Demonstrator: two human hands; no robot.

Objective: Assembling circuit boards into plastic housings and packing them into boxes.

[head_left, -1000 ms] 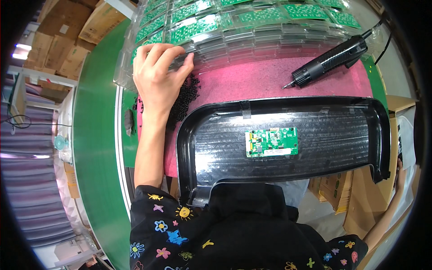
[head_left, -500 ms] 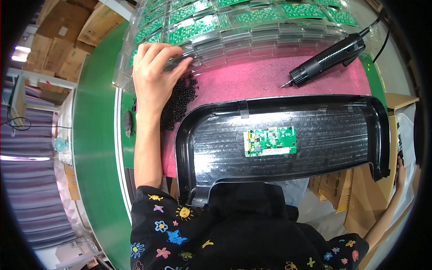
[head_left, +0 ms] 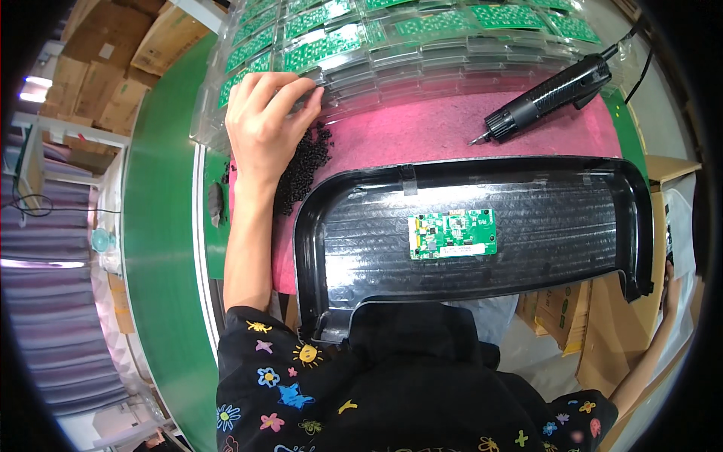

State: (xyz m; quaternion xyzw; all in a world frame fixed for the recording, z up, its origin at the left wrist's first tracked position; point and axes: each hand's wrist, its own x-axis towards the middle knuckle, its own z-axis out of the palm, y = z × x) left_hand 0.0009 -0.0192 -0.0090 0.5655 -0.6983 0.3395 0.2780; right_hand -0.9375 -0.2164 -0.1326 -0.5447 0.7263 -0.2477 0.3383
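From the head view, I see the person's left hand (head_left: 265,124) at the far left of the work place, by the near edge of a stack of clear plastic trays (head_left: 422,71). Its fingers are bent and the thumb lies close to the forefinger; from here I can't tell whether they pinch the tray rim or only rest against it. The trays spread across the far side, with rows of green boards (head_left: 508,16) in the top one.

Just beneath that wrist, a heap of tiny black parts (head_left: 305,162) is spilled on a pink mat (head_left: 422,120). A small grey piece (head_left: 215,202) lies left of the forearm. Over on the far right of the mat rests a black electric screwdriver (head_left: 546,102), its bit pointing left and its cable running off to the far right.

Nearest the body, a wide black shell (head_left: 542,233) lies hollow side up, and a single green circuit board (head_left: 452,235) sits inside it, around the middle.

The right hand (head_left: 669,275) is low at the right edge, beside an open cardboard box (head_left: 617,331) and some whitish film (head_left: 684,226). It is too small and hidden for me to tell its grip.
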